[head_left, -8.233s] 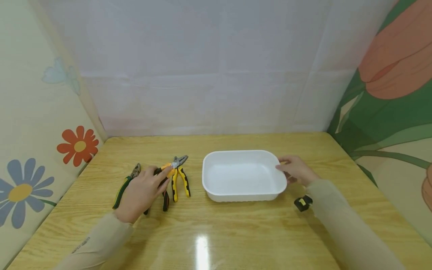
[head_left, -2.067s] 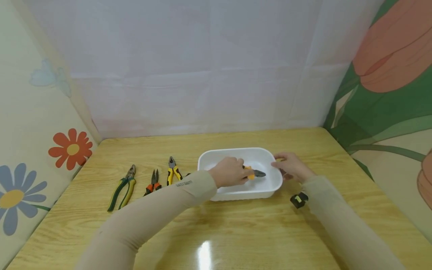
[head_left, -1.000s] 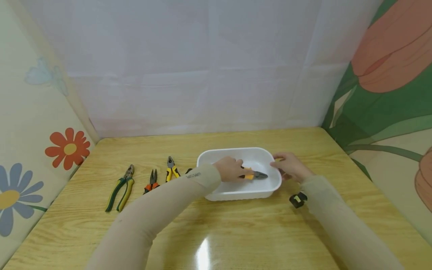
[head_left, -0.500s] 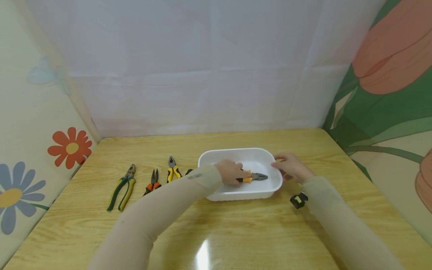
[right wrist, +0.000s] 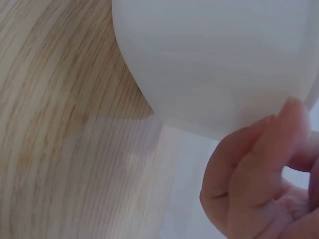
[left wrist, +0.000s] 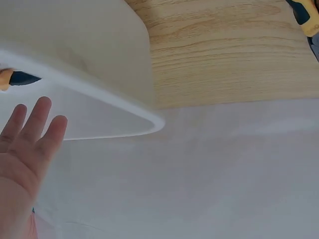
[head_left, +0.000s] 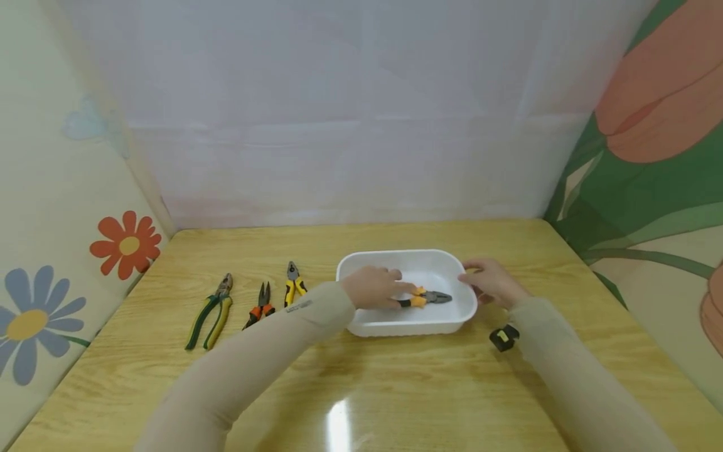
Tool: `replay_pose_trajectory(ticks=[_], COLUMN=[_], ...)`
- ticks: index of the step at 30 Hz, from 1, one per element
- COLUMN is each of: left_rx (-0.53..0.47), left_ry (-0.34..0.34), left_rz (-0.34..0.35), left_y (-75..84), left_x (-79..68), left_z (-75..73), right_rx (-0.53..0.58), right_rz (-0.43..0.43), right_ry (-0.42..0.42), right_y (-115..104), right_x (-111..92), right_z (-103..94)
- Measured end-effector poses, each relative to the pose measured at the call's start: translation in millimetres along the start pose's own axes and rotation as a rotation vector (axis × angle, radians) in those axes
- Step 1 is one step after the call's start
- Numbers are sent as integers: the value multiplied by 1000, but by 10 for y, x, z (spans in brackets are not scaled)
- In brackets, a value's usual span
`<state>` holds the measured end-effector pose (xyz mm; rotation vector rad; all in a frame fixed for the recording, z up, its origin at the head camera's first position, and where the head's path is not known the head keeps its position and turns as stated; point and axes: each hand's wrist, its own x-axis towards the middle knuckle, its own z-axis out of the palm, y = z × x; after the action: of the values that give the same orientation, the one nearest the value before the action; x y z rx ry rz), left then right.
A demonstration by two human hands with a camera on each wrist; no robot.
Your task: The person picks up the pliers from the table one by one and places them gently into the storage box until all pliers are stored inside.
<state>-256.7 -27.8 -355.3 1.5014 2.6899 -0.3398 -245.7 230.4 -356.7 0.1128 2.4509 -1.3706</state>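
A white plastic basin (head_left: pixel 407 329) stands on the wooden table. Inside it lie combination pliers (head_left: pixel 437 297) with orange-and-black handles, their jaws pointing right. My left hand (head_left: pixel 369 287) reaches over the basin's left side, its fingers by the handle ends; whether they touch is unclear in the head view. In the left wrist view, that hand (left wrist: pixel 25 159) has its fingers straight and spread, with a handle (left wrist: pixel 22 78) beyond them. My right hand (head_left: pixel 491 282) grips the basin's right rim. In the right wrist view, its curled fingers (right wrist: pixel 249 174) press against the outer wall.
On the table's left lie green-and-yellow pliers (head_left: pixel 196 326), red-and-black long-nose pliers (head_left: pixel 263 307) and yellow-and-black pliers (head_left: pixel 290 285), the latter two partly behind the left sleeve. A small black boxy thing (head_left: pixel 504 338) sits by the right sleeve. A white cloth (head_left: pixel 361 125) hangs behind.
My left hand has carried the orange-handled pliers from the table into the basin. In the last half second it has drawn back slightly left, off the handles. The right hand stays on the rim.
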Motion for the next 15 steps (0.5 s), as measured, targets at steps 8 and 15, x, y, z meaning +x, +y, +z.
replay_pose_trajectory(ticks=[8, 15], left_rx=[3, -54], left_ry=[0, 44], left_rz=[-75, -136], left_y=[21, -23], left_x=[-111, -229], left_z=[-63, -130], right_rx=[11, 1], right_rz=[-3, 8], right_ry=[2, 3], right_y=[10, 6], right_x=[-5, 4], right_z=[-3, 0])
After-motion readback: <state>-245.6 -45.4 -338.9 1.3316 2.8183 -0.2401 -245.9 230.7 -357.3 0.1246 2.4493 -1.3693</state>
